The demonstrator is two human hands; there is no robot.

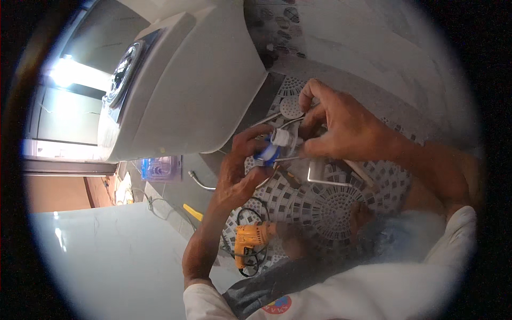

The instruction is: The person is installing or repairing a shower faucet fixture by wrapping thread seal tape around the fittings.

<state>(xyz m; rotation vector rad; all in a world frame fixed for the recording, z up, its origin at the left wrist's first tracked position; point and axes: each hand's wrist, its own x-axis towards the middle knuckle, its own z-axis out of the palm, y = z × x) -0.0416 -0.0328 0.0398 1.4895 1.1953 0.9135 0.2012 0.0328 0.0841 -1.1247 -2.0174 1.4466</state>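
Observation:
My left hand (242, 165) is closed around a blue ring-shaped piece (268, 154) with white in its middle, like a tape spool. My right hand (341, 125) is curled beside it, thumb and fingers at a small white and translucent fitting (282, 137) that overlaps the blue piece. Just past my right fingertips a round perforated shower head (290, 108) lies on the patterned tile floor (338, 205). Bent metal pipes (328, 182) and hoses lie under and around my hands.
An orange drill (248, 245) with a black cord lies below my left arm, near a yellow tool (193, 212). A clear blue package (160, 168) lies by the white tub-like fixture (186, 90). A pale panel (117, 250) fills the lower left; a tiled wall (368, 37) stands behind.

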